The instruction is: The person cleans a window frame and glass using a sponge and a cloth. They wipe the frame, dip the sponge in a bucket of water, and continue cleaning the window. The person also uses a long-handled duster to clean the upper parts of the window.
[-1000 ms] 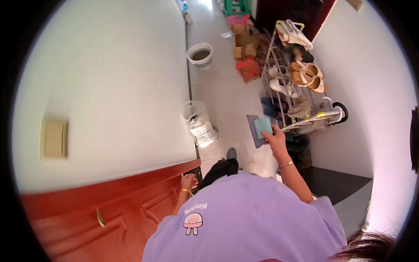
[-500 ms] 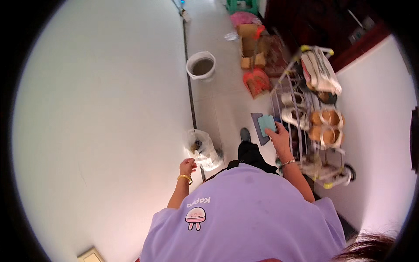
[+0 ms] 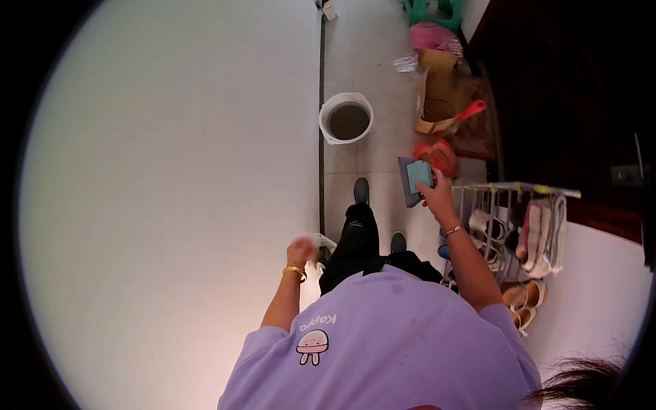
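Out in front to the right, my right hand (image 3: 437,195) is closed on a small teal rectangular piece (image 3: 419,175) and a larger grey flat piece (image 3: 404,183) behind it. What they are made of cannot be told. My left hand (image 3: 300,251), with a gold bangle at its wrist, is by my left side near the wall, its fingers smeared by motion. Partly hidden beside it is a white plastic bag (image 3: 324,240); whether the hand touches it is unclear. Ahead on the floor stands a white bucket (image 3: 328,130) with murky dark liquid.
A shoe rack (image 3: 492,186) with shoes and cloths stands right. Beyond my right hand are a red dustpan (image 3: 444,156), an open cardboard box (image 3: 420,102), a pink bag (image 3: 430,34) and a green stool (image 3: 437,15). A white wall (image 3: 178,171) runs along the left.
I have stepped forward: the bucket is nearer, and the rack and plastic bag have slipped back toward my body. My right hand still holds the teal and grey pieces, now close to the dustpan.
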### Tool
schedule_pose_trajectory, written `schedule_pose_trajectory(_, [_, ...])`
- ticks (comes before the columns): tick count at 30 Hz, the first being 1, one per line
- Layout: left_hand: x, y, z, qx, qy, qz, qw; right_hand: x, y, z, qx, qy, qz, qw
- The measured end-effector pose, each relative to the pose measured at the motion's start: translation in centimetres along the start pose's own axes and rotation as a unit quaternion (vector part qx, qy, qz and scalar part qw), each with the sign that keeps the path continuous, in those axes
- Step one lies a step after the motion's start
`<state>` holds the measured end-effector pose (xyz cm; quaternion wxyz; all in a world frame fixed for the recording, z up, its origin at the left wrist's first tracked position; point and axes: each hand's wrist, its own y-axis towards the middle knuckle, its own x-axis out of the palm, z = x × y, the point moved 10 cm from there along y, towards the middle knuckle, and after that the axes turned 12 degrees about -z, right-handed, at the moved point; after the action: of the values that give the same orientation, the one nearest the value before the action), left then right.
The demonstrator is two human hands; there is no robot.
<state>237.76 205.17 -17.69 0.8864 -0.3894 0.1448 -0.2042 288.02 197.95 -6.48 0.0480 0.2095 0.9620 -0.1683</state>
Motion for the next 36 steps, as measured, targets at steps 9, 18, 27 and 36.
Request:
schedule_pose_trajectory(9, [0.7,11.8,7.7,-0.075,-0.027,-0.018,0.997,8.4,21.1,6.0,0.100,-0.098,-0.043,0.989])
schedule_pose_trajectory(18, [-0.3,18.2,6.9,-0.145,-0.055,0.031,0.987,17.8,41.0,12.6,0.159,-0.259,-0.114,0.946])
schedule_pose_trajectory(27, [1.5,20.3,0.3,-0.223,-0.136,0.103,0.960,25.8,53.8,27.4,0.144,-0.423,-0.183,0.876])
schedule_pose_trajectory(36, [2.8,20.4,-1.4,-0.250,-0.154,0.094,0.951,27.5,54.6,31.0,0.138,-0.425,-0.192,0.874])
